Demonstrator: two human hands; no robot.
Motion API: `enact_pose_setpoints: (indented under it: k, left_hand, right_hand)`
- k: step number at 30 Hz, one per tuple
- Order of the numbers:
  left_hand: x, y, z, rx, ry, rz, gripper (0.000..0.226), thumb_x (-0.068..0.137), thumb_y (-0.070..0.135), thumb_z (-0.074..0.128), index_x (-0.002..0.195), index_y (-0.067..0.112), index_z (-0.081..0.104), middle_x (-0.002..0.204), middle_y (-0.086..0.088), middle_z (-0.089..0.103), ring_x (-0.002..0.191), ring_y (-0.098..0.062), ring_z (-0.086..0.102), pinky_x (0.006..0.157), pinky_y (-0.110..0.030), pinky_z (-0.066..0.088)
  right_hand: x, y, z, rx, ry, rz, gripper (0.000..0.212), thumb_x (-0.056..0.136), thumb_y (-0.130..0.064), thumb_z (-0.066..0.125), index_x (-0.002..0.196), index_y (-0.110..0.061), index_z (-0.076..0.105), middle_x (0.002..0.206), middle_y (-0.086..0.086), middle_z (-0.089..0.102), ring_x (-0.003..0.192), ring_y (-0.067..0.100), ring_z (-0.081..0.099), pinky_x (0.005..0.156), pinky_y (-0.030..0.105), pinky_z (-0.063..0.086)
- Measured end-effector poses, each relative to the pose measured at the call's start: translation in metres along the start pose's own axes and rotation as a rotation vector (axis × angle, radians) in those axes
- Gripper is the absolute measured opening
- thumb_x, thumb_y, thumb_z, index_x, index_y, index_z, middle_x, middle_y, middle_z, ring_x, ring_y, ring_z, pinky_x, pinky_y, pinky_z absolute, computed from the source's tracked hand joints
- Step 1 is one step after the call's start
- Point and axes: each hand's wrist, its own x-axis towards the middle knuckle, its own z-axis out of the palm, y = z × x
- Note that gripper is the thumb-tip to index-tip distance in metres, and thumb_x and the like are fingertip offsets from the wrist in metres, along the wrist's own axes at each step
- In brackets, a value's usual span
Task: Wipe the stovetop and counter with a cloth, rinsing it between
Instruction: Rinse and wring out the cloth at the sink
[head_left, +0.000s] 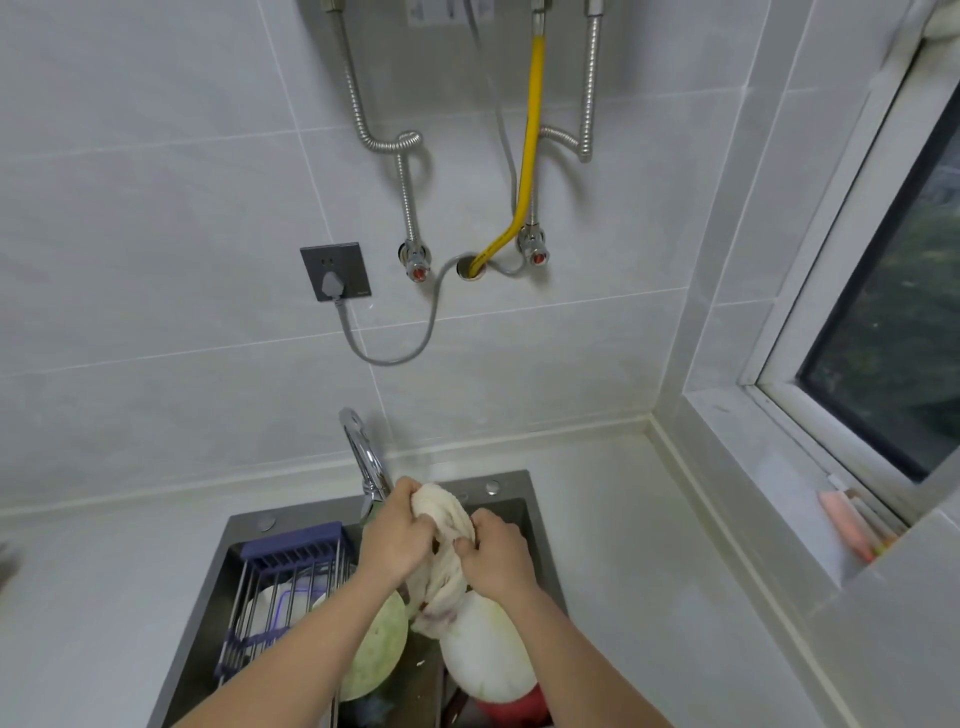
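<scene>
While we look down over the sink, the cream dishcloth is bunched into a thick twisted rope whose long axis runs from the far end, up near the faucet, down and toward us, its ragged lower end hanging just above a pale green plate and a white bowl. Our left hand is clenched round the upper part of the cloth, fingers curled over its top fold; our right hand grips the middle of it from the right side, thumb and fingers wrapped in. So the cloth lies between the two hands and partly inside both, held over the middle of the basin, the hands close together. We cannot tell whether water is running. The sink is dark grey steel, set into a pale counter, with a wire dish rack with purple trim in its left part, holding white dishes, and something red at the near edge under the bowl. Behind it rises a wall of large light grey tiles with a dark socket and plug, two corrugated metal hoses, a yellow hose and two red-capped valves. On the right a window sits over a sill with a pinkish object lying on it.
</scene>
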Motion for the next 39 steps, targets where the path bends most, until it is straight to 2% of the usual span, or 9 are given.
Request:
enact_pose_setpoints:
  k: [3, 7, 11, 15, 18, 24, 28, 33, 39]
  left_hand:
    - [0.005, -0.007, -0.009, -0.116, 0.039, -0.008, 0.022, 0.093, 0.004, 0.056, 0.107, 0.021, 0.049, 0.097, -0.004, 0.065, 0.088, -0.023, 0.063, 0.066, -0.032, 0.043]
    - [-0.004, -0.012, -0.006, -0.316, -0.041, -0.025, 0.021, 0.101, 0.006, 0.053, 0.117, 0.02, 0.051, 0.11, -0.006, 0.064, 0.104, -0.025, 0.062, 0.079, -0.028, 0.047]
    - [-0.016, -0.019, 0.009, -0.439, -0.184, 0.042, 0.065, 0.09, -0.01, 0.057, 0.141, 0.025, 0.037, 0.125, 0.0, 0.059, 0.119, -0.019, 0.063, 0.089, -0.028, 0.055]
    - [-0.013, -0.04, 0.024, -0.43, -0.226, -0.001, 0.101, 0.074, 0.02, 0.09, 0.15, 0.04, 0.027, 0.132, 0.009, 0.06, 0.118, -0.006, 0.064, 0.1, -0.038, 0.056]
    - [-0.014, -0.052, 0.033, -0.42, -0.221, -0.031, 0.091, 0.064, 0.053, 0.097, 0.139, 0.037, 0.048, 0.122, 0.006, 0.071, 0.116, -0.015, 0.067, 0.1, -0.045, 0.056]
    - [-0.008, -0.053, 0.05, -0.504, -0.122, -0.004, 0.08, 0.061, 0.04, 0.1, 0.13, 0.034, 0.061, 0.12, 0.01, 0.074, 0.113, -0.009, 0.069, 0.092, -0.034, 0.054]
    - [-0.016, -0.052, 0.066, -0.619, -0.119, -0.165, 0.052, 0.067, 0.029, 0.096, 0.112, 0.028, 0.071, 0.101, 0.01, 0.078, 0.1, -0.008, 0.071, 0.087, -0.03, 0.055]
    - [-0.007, -0.037, 0.072, -0.627, -0.226, -0.011, 0.09, 0.062, 0.026, 0.102, 0.138, 0.027, 0.054, 0.128, 0.006, 0.07, 0.121, -0.007, 0.065, 0.1, -0.031, 0.053]
    - [0.002, -0.012, 0.078, -0.633, -0.245, -0.102, 0.057, 0.065, 0.015, 0.099, 0.115, 0.022, 0.072, 0.107, 0.008, 0.079, 0.105, -0.011, 0.073, 0.083, -0.023, 0.057]
  right_hand:
    - [0.01, -0.007, -0.005, 0.164, 0.036, 0.03, 0.014, 0.101, -0.036, 0.056, 0.098, -0.022, 0.059, 0.089, -0.008, 0.065, 0.083, 0.013, 0.066, 0.072, 0.033, 0.055]
    - [0.015, -0.029, -0.019, 0.682, -0.077, 0.089, 0.013, 0.097, -0.022, 0.055, 0.103, -0.015, 0.065, 0.105, 0.006, 0.069, 0.103, 0.021, 0.069, 0.091, 0.045, 0.063]
    - [0.012, -0.049, -0.034, 0.904, -0.127, 0.108, 0.014, 0.097, -0.006, 0.051, 0.097, -0.008, 0.065, 0.1, 0.012, 0.075, 0.101, 0.025, 0.074, 0.088, 0.04, 0.064]
    - [0.011, -0.051, -0.052, 1.147, -0.171, 0.157, 0.025, 0.101, -0.005, 0.046, 0.112, 0.001, 0.068, 0.102, 0.018, 0.075, 0.097, 0.029, 0.075, 0.089, 0.044, 0.062]
    - [0.01, -0.058, -0.062, 1.212, -0.231, 0.134, 0.034, 0.102, -0.009, 0.046, 0.127, 0.006, 0.065, 0.113, 0.023, 0.074, 0.103, 0.032, 0.074, 0.091, 0.045, 0.061]
    - [0.006, -0.074, -0.076, 1.365, -0.253, 0.184, 0.036, 0.096, -0.009, 0.047, 0.125, 0.006, 0.062, 0.125, 0.028, 0.068, 0.11, 0.038, 0.072, 0.085, 0.046, 0.062]
    - [0.011, -0.081, -0.094, 1.431, -0.277, 0.164, 0.031, 0.103, -0.014, 0.039, 0.116, -0.002, 0.065, 0.127, 0.024, 0.068, 0.105, 0.038, 0.071, 0.084, 0.05, 0.063]
    - [0.024, -0.078, -0.107, 1.37, -0.232, 0.206, 0.038, 0.105, -0.019, 0.038, 0.11, -0.003, 0.071, 0.112, 0.02, 0.073, 0.099, 0.035, 0.073, 0.084, 0.049, 0.063]
    - [0.037, -0.09, -0.108, 1.302, -0.271, 0.211, 0.038, 0.103, -0.019, 0.038, 0.108, -0.001, 0.072, 0.108, 0.02, 0.073, 0.099, 0.037, 0.072, 0.079, 0.049, 0.064]
